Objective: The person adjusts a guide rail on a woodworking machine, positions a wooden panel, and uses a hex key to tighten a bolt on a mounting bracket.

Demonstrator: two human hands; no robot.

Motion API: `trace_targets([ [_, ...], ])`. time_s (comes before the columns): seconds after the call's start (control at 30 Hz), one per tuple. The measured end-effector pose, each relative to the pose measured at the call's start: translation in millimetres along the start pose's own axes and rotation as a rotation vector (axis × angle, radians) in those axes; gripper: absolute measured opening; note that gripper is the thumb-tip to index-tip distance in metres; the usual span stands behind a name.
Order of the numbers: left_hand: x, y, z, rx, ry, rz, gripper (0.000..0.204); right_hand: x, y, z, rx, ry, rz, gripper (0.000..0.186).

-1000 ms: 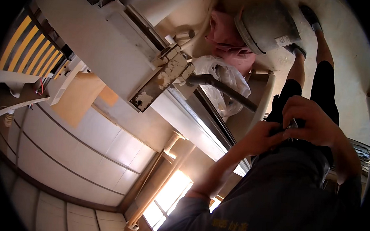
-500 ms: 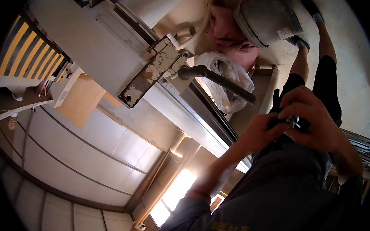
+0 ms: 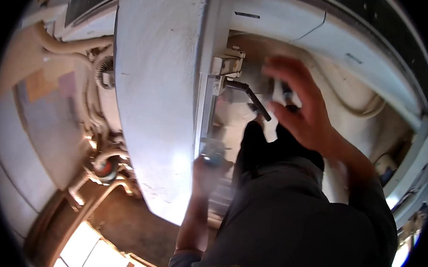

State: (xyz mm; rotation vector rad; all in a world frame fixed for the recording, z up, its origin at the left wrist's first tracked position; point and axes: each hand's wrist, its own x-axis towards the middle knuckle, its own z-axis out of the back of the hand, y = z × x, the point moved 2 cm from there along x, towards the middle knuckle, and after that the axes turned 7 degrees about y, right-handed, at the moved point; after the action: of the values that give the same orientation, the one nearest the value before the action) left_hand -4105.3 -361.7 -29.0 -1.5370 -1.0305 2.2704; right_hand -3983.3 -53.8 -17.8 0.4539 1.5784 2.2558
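A dark bent handle [image 3: 257, 102] is seen between a white panel [image 3: 158, 96] and the spread right hand [image 3: 308, 114].
The handle is joined to the panel's edge below a worn, cream-painted metal block [image 3: 227, 65], and its free end is slanted down toward the person's legs. The right hand's fingers are parted and blurred by motion; its thumb is seen just beside the handle, though contact cannot be told. The left hand [image 3: 205, 174] is held low by the panel's edge, at a blurred pale-blue thing [image 3: 214, 150]; whether that is gripped cannot be told. Farther out, a pale hose [image 3: 370, 112] is curved along the floor at the right.
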Motion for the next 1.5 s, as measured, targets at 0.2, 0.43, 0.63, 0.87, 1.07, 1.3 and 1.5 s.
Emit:
trace_targets([
  [0.2,0.8,42.3,62.2,-0.478,-0.408,-0.127,0.028,114.0,-17.0,-27.4,0.26,-0.12,-0.549,0.087],
  [0.43,17.0,57.9,97.1,-0.657,-0.371,-0.088,0.029,134.1,-3.9,-51.8,0.114,-0.214,-0.575,0.055],
  [0.63,7.9,60.8,120.4,-0.617,-0.283,0.113,0.041,134.9,3.8,-72.2,0.126,-0.437,-0.687,0.043],
  [0.87,7.4,71.1,137.3,-0.666,-0.172,0.185,0.042,130.5,11.9,-80.9,0.075,-0.431,-0.686,0.037],
  [1.07,4.9,73.2,130.6,-0.634,-0.187,0.251,0.046,133.7,11.5,-84.3,0.005,-0.445,-0.681,0.038],
  [1.3,20.2,47.9,135.6,-0.71,-0.04,0.039,0.021,131.4,-11.7,-53.1,0.013,-0.415,-0.58,0.038],
  [1.5,16.3,20.6,142.1,-0.468,-0.085,-0.267,0.019,147.6,18.8,-82.0,-0.585,-0.381,0.024,0.074],
])
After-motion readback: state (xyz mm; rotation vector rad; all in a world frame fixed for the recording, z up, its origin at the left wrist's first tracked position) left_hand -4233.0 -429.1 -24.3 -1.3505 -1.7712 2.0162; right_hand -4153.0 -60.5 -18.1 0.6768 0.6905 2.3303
